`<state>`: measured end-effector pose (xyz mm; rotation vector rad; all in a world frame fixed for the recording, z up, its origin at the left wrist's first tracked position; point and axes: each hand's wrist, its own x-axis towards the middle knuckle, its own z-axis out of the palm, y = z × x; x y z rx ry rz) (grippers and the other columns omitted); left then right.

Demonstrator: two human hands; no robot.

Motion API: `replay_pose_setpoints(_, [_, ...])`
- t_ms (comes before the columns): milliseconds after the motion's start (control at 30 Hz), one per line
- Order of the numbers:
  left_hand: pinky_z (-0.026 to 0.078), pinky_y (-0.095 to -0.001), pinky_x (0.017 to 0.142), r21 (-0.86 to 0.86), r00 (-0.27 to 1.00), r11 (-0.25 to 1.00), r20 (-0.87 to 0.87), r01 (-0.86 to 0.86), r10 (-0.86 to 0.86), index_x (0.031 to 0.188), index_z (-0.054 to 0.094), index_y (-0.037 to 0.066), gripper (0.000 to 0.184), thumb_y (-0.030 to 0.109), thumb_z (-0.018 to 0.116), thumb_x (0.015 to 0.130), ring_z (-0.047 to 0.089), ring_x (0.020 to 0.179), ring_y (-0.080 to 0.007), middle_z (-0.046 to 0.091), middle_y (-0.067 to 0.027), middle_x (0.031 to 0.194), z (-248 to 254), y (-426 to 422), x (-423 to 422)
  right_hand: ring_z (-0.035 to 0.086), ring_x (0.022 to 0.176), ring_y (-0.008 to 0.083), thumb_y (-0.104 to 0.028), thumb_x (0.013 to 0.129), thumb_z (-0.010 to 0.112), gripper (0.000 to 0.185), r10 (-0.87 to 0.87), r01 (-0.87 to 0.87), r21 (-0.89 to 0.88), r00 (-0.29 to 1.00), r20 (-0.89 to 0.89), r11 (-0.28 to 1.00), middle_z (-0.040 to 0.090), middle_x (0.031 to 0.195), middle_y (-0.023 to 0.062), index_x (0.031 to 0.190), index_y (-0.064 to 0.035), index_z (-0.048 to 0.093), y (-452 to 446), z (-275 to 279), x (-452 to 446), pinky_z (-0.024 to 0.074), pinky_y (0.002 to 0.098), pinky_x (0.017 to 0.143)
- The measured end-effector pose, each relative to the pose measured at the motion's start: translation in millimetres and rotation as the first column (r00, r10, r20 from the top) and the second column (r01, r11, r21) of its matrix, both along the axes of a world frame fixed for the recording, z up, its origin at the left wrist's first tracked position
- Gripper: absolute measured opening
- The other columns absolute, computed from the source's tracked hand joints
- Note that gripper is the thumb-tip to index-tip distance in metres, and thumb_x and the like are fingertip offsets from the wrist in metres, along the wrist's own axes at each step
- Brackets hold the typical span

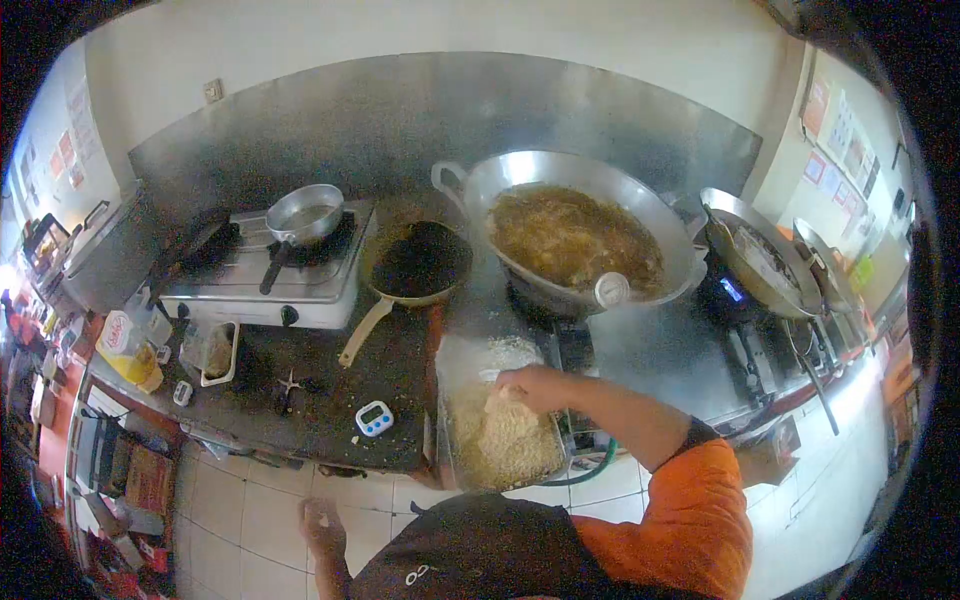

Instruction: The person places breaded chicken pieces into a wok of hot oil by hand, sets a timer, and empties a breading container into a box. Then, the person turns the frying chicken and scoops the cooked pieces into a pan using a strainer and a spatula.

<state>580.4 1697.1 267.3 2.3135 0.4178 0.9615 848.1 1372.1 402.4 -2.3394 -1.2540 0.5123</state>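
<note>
My right hand (530,388) is closed on a pale, crumb-coated piece (508,420) over a metal tray (445,455) of pale crumbs. White flour-like powder (515,352) lies at the tray's far end. My left hand (322,525) hangs low over the floor, left of my body, away from the counter; its fingers are too blurred to read. Behind the tray, a large wok (530,170) holds bubbling brown oil (575,235), with a round dial thermometer (611,290) at its near rim.
A small pot (305,213) sits on a white gas stove (250,308). Beside it is a dark frying pan (420,262). A digital timer (374,419) lies on the dark counter (330,395). More pans (760,255) stand at the right.
</note>
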Motion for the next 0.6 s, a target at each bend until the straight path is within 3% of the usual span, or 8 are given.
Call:
replay_pose_setpoints(67, [0.038,-0.0303,0.051,-0.004,1.0,1.0,0.019,-0.014,0.014,0.069,0.046,0.004,0.008,0.001,0.052,0.067,0.048,0.064,-0.0242,0.048,-0.0101,0.071,-7,-1,-2,0.054,0.083,0.0313,-0.008,0.072,0.047,0.025,-0.08,0.09,-0.111,0.993,0.088,0.99,0.056,0.088,0.0159,0.097,-0.0092,0.049,1,31,0,0.0412,0.0384,0.072])
replay_pose_setpoints(167, [0.037,-0.0296,0.051,0.014,1.0,1.0,-0.013,-0.027,0.028,0.069,0.045,0.005,0.008,0.001,0.052,0.067,0.048,0.064,-0.0238,0.048,-0.0097,0.071,-4,-3,-2,0.054,0.083,0.0307,-0.009,0.072,0.048,0.025,-0.091,0.105,-0.081,0.983,0.157,0.991,0.056,0.087,0.015,0.096,-0.0104,0.05,0,105,-5,0.0415,0.0384,0.072])
replay_pose_setpoints(300, [0.035,-0.0286,0.05,0.006,1.0,1.0,-0.014,-0.023,0.023,0.068,0.044,0.005,0.008,0.002,0.052,0.068,0.047,0.063,-0.0224,0.046,-0.0088,0.067,11,-9,-3,0.054,0.084,0.0302,-0.012,0.07,0.051,0.022,-0.381,0.397,0.026,0.857,0.347,0.917,0.057,0.088,0.0138,0.093,-0.0103,0.052,-13,191,1,0.0415,0.0372,0.072])
replay_pose_setpoints(367, [0.035,-0.0282,0.05,-0.005,0.999,0.999,0.001,-0.044,0.044,0.068,0.044,0.006,0.008,0.003,0.051,0.069,0.046,0.062,-0.0218,0.046,-0.0083,0.067,12,-10,-2,0.054,0.083,0.0302,-0.011,0.067,0.052,0.024,-0.529,0.406,0.347,0.718,0.452,0.846,0.057,0.086,0.0142,0.092,-0.01,0.053,-30,201,18,0.0421,0.0372,0.07])
replay_pose_setpoints(467, [0.035,-0.0264,0.051,-0.054,0.999,0.998,0.024,-0.028,0.029,0.067,0.044,0.006,0.009,0.0,0.051,0.069,0.044,0.061,-0.0196,0.045,-0.007,0.067,-2,-8,-9,0.054,0.081,0.0304,-0.009,0.065,0.054,0.023,-0.596,0.453,0.387,0.592,0.543,0.803,0.057,0.083,0.0147,0.089,-0.0092,0.055,-60,184,84,0.0426,0.0376,0.069])
replay_pose_setpoints(533, [0.034,-0.0231,0.054,-0.187,0.999,0.982,0.041,0.003,0.004,0.067,0.042,0.006,0.016,-0.006,0.051,0.067,0.041,0.06,-0.0157,0.043,-0.005,0.067,-14,-5,-13,0.054,0.08,0.0305,-0.007,0.064,0.055,0.022,-0.569,0.596,0.154,0.608,0.553,0.788,0.057,0.082,0.015,0.086,-0.0085,0.056,-64,179,108,0.0427,0.0376,0.068])
replay_pose_setpoints(567, [0.034,-0.0225,0.055,-0.151,0.998,0.987,-0.022,-0.054,0.052,0.067,0.042,0.006,0.014,-0.005,0.05,0.069,0.04,0.062,-0.0148,0.042,-0.0047,0.068,-9,-8,-14,0.054,0.08,0.0306,-0.006,0.063,0.056,0.022,-0.556,0.652,0.031,0.619,0.555,0.757,0.057,0.081,0.0151,0.085,-0.0081,0.056,-67,173,120,0.0428,0.0376,0.068])
replay_pose_setpoints(600, [0.034,-0.0219,0.055,-0.111,0.991,0.988,-0.083,-0.11,0.101,0.067,0.041,0.005,0.012,-0.004,0.048,0.071,0.04,0.063,-0.014,0.041,-0.0043,0.069,2,-14,-17,0.054,0.078,0.0308,-0.005,0.063,0.055,0.021,-0.508,0.626,0.039,0.593,0.625,0.779,0.057,0.08,0.0152,0.083,-0.0078,0.057,-76,157,137,0.0428,0.0377,0.067])
